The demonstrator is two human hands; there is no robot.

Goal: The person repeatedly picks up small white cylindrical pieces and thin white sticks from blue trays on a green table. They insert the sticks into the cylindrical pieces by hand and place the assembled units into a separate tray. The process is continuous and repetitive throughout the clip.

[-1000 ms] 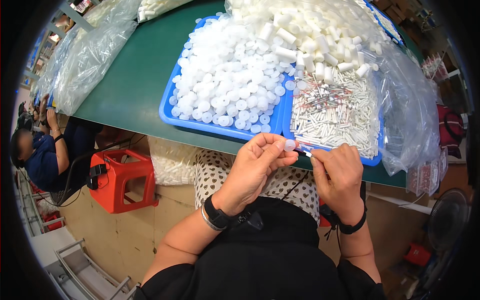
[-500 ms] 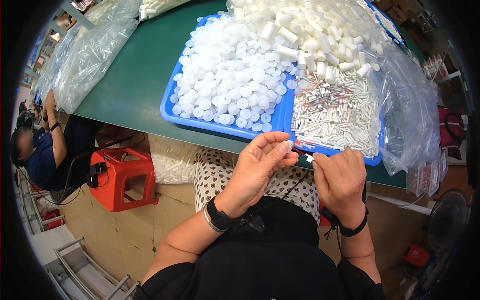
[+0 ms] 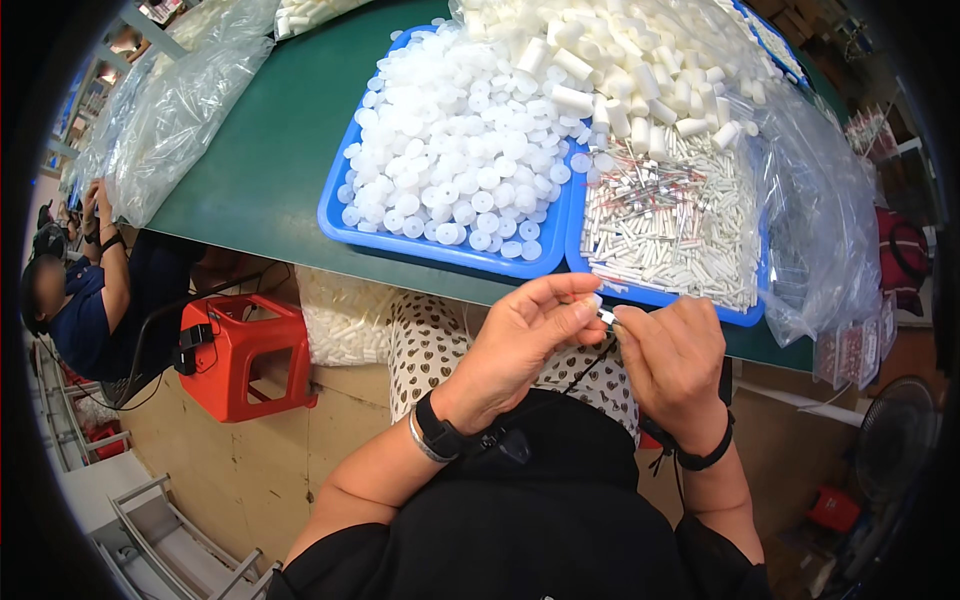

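My left hand is closed in a pinch, with the edge of a small white plastic piece showing at its thumb and fingertip. Facing it, my right hand pinches a small white wire connector. The fingertips of both hands almost meet, just in front of the table edge and above my lap. My fingers cover most of both parts, so I cannot tell whether they are joined. Behind my hands lies a heap of thin white tube-like parts with red and dark leads, in the right side of the blue tray.
A blue tray on the green table carries translucent white discs. White foam cylinders spill from a clear bag behind. Left are a red stool and a seated co-worker.
My hands have drawn together; the right one brought the connector up to the left fingertips. The red and dark wires that showed between them are now hidden.
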